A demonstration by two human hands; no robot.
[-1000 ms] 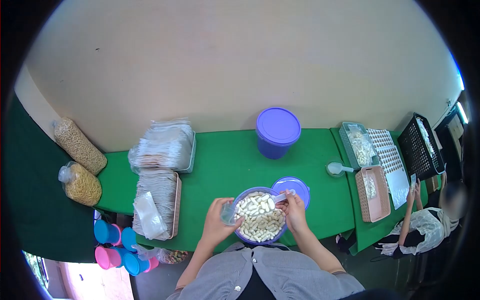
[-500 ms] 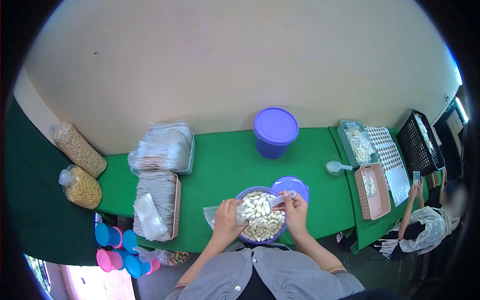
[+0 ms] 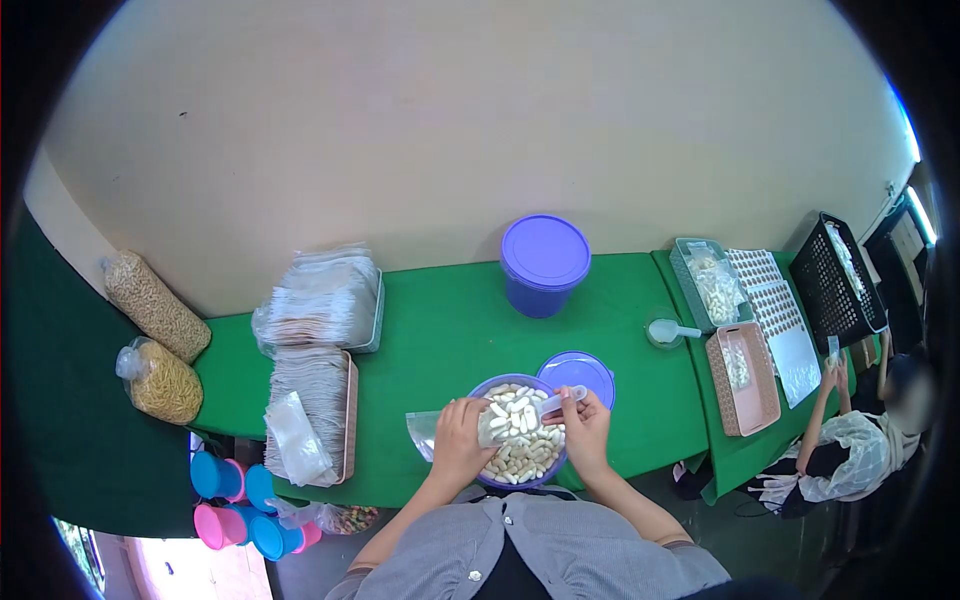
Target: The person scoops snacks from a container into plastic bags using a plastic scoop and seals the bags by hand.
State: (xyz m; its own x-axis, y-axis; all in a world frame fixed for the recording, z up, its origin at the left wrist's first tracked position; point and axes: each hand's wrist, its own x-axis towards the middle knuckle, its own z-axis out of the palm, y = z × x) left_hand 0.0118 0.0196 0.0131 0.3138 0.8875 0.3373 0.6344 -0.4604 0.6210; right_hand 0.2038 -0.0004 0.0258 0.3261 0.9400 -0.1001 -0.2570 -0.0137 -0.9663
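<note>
The left hand [image 3: 459,441] is curling around a clear plastic bag [image 3: 424,430], while the right hand [image 3: 587,428] is pinching the handle of a scoop [image 3: 562,401] heaped with white capsules, both above an open purple tub [image 3: 488,383]. Green cloth [image 3: 440,330] is covering the table against a beige wall [image 3: 440,130]. The tub is holding more capsules [image 3: 522,463]; a lidded purple bucket [image 3: 545,265] is standing behind.

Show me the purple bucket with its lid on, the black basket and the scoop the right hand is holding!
Purple bucket [image 3: 545,250]: head view, on top of its lid.
Black basket [image 3: 824,298]: head view, on its holey side.
Scoop [image 3: 551,405]: head view, on its handle.
</note>
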